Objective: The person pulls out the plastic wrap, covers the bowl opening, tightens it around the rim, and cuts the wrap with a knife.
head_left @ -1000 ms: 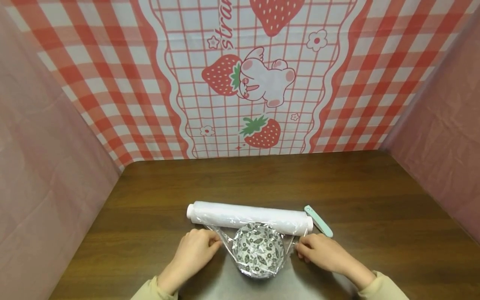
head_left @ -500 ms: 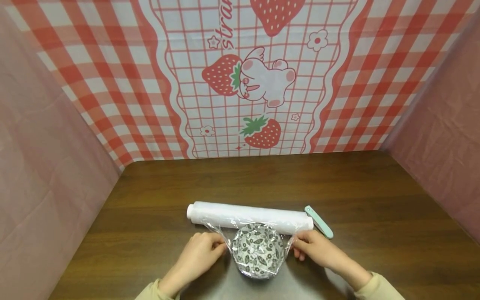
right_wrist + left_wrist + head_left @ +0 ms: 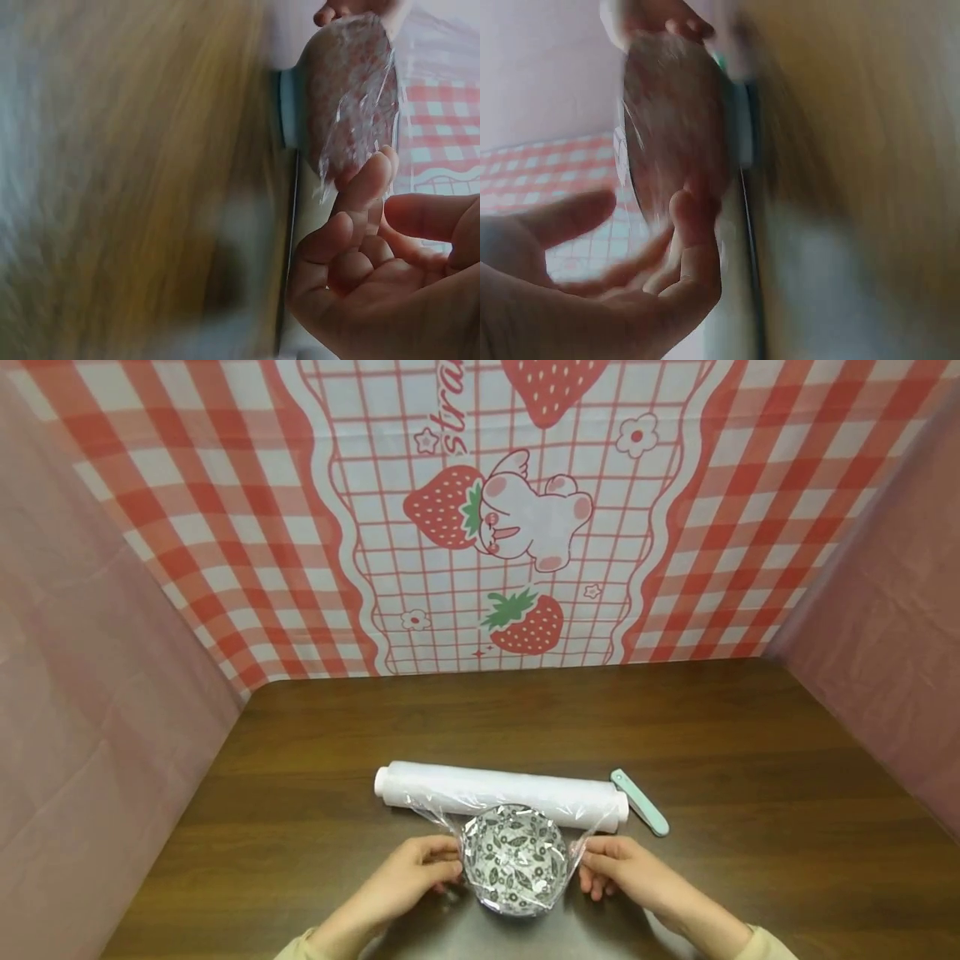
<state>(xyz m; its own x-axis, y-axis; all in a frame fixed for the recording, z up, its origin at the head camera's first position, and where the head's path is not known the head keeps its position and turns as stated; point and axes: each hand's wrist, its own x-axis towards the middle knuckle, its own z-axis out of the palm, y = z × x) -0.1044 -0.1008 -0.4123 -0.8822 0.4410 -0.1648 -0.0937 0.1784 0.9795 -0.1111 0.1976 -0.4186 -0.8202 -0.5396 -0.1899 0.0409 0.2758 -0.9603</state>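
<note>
A round bowl (image 3: 515, 862) with a dark leaf pattern stands on the table, clear plastic wrap (image 3: 487, 897) stretched over its mouth and hanging wrinkled down its sides. My left hand (image 3: 423, 870) is at the bowl's left side; in the left wrist view its fingers (image 3: 696, 225) touch the wrapped wall while the thumb stands apart. On the opposite side, my right hand (image 3: 611, 864) has loosely bent fingers, and in the right wrist view the fingertips (image 3: 371, 176) touch the hanging wrap against the bowl. Just behind lies the white roll of plastic wrap (image 3: 495, 785), with film running from it to the bowl.
A mint-green folding cutter (image 3: 640, 803) lies right of the roll's end. The brown wooden table (image 3: 337, 727) meets a red-and-white strawberry cloth (image 3: 517, 527) at the back. Pink cloth (image 3: 97, 693) hangs at both sides.
Both hands have come inward to the bowl's sides. The wrap edges that they pinched and pulled outward now hang against the bowl, and the left thumb has parted from the fingers.
</note>
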